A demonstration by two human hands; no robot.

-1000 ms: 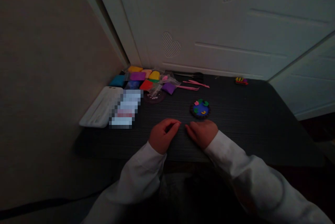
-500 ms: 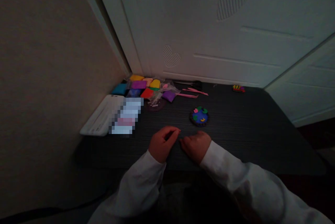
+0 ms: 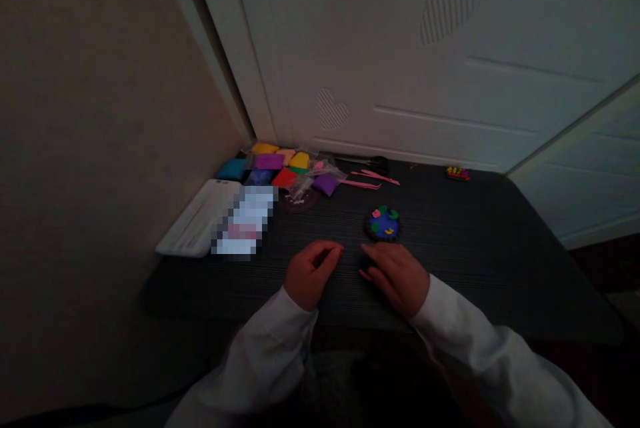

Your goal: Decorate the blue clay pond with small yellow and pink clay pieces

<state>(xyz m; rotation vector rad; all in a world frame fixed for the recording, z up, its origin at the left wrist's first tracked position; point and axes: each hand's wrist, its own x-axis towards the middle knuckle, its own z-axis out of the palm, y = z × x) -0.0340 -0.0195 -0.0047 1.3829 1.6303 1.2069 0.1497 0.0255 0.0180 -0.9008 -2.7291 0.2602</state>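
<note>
My left hand (image 3: 311, 276) hovers over the dark table's front part, thumb and forefinger pressed together at the tips. Whatever is pinched there, if anything, is too small and dim to name. My right hand (image 3: 399, 276) is just to the right, its thumb and fingers apart with nothing visible between them. Right behind it lies a small round clay pond (image 3: 384, 224) with a dark rim, blue middle, green leaves, a pink flower and yellow bits. Two pink modelling tools (image 3: 363, 185) rest farther back.
Bags of coloured clay (image 3: 269, 161) are heaped at the back left. A shallow clear dish (image 3: 299, 201) with small white bits sits before them. A white case (image 3: 200, 220) and a blurred-out screen (image 3: 245, 223) lie at left. A small colourful piece (image 3: 457, 173) is at the back right.
My right hand has drawn away to the right from my left, and its thumb and fingers have parted. My left hand keeps its pinch in place. The view has shifted slightly.
</note>
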